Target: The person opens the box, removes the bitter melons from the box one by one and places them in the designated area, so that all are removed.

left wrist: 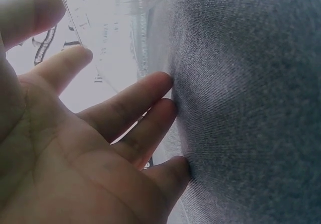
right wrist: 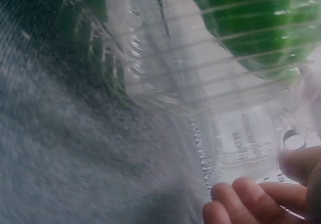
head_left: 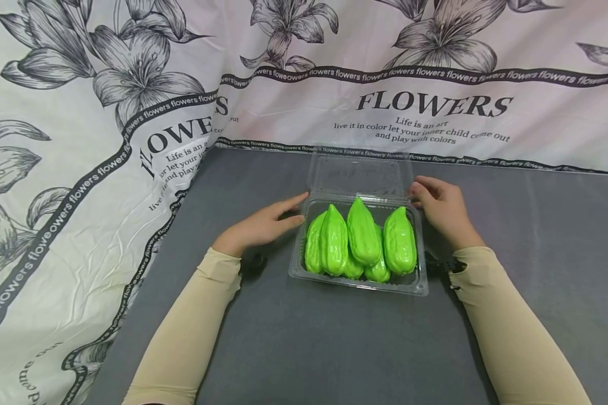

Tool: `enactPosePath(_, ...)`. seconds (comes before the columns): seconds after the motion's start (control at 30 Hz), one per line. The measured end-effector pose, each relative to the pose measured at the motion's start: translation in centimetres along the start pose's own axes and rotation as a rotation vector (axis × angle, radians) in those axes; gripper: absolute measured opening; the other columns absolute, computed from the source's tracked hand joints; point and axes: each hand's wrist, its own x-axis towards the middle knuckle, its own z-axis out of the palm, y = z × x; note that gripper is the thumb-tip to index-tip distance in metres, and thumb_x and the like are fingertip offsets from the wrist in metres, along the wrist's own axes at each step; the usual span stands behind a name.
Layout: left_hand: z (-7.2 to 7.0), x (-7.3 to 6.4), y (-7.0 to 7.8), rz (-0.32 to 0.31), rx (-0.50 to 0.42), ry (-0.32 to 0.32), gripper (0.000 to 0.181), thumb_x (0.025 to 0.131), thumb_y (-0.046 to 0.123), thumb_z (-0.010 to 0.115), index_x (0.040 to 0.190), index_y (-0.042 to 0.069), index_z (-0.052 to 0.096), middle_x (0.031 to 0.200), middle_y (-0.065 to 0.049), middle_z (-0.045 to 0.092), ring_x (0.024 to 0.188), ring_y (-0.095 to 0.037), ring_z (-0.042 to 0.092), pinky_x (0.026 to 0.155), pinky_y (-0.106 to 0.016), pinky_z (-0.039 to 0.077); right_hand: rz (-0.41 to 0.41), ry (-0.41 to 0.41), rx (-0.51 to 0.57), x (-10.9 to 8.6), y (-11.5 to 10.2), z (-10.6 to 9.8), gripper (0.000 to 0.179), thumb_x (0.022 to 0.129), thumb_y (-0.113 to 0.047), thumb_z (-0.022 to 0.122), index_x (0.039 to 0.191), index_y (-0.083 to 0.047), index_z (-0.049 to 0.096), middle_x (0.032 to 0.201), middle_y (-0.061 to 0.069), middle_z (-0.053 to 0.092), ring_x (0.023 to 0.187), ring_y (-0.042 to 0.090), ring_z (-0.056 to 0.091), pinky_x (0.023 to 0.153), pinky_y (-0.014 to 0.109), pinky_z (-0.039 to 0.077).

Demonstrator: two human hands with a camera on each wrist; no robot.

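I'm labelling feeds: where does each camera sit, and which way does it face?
Head: on the head, facing forward and down at the clear box and green vegetables; sleeves, left hand and right hand show.
Left wrist: on that wrist, facing past palm and fingers toward grey cloth and box.
Right wrist: on that wrist, facing the box's side and vegetables; fingertips show lower right.
Head and right wrist share the vegetables and right hand.

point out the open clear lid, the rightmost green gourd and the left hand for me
open clear lid (head_left: 361, 175): head view, middle of its see-through panel
rightmost green gourd (head_left: 400, 242): head view, middle of its ridged side
left hand (head_left: 259, 228): head view, back of the hand
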Motion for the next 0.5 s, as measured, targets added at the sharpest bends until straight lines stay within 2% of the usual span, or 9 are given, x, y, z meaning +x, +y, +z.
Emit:
enactPosePath(0.07,0.0,0.0,0.0,0.006,0.001,0.002,0.066,0.111,0.045,0.05,0.169,0.035,0.021,0.166,-0.012,0.039,0.155,-0.031,0.033,0.124,-0.055,0.03,-0.013,0.007,-0.058,-0.1,-0.3,-0.4,0.051,0.112,-0.025,0.053,0.147,0.011,0.053,0.127,0.035,0.066,0.093,0.002,0.068,0.081,0.016,0.055)
enactPosePath(0.13,0.0,0.0,0.0,0.012,-0.004,0.003,0.066,0.111,0.045,0.05,0.17,0.035,0.021,0.167,-0.012,0.038,0.155,-0.031,0.034,0.124,-0.055,0.03,-0.03,0.013,-0.119,-0.2,-0.7,-0.8,0.051,0.112,-0.027,0.053,0.147,0.01,0.054,0.131,0.034,0.065,0.107,0.021,0.069,0.092,0.031,0.056)
enactPosePath(0.23,0.0,-0.1,0.0,0.009,-0.011,0.004,0.066,0.111,0.046,0.05,0.169,0.037,0.02,0.167,-0.011,0.038,0.155,-0.031,0.034,0.123,-0.056,0.03,-0.053,0.017,-0.193,-0.4,-1.4,-1.4,0.051,0.111,-0.027,0.054,0.147,0.009,0.055,0.136,0.033,0.062,0.125,0.042,0.061,0.104,0.053,0.051)
enactPosePath(0.3,0.0,-0.1,0.0,0.002,-0.013,0.005,0.065,0.111,0.047,0.05,0.169,0.039,0.021,0.167,-0.011,0.038,0.155,-0.031,0.034,0.123,-0.057,0.031,-0.059,0.009,-0.203,-0.4,-1.9,-1.7,0.05,0.11,-0.026,0.055,0.147,0.009,0.055,0.136,0.033,0.062,0.126,0.047,0.059,0.104,0.062,0.048)
enactPosePath(0.5,0.0,0.0,0.0,-0.005,-0.009,0.001,0.065,0.111,0.047,0.05,0.169,0.039,0.021,0.166,-0.011,0.039,0.155,-0.031,0.033,0.123,-0.057,0.03,-0.064,-0.034,-0.241,-0.9,-2.9,-2.2,0.047,0.109,-0.025,0.057,0.144,0.006,0.058,0.135,0.031,0.062,0.126,0.045,0.058,0.106,0.061,0.047)
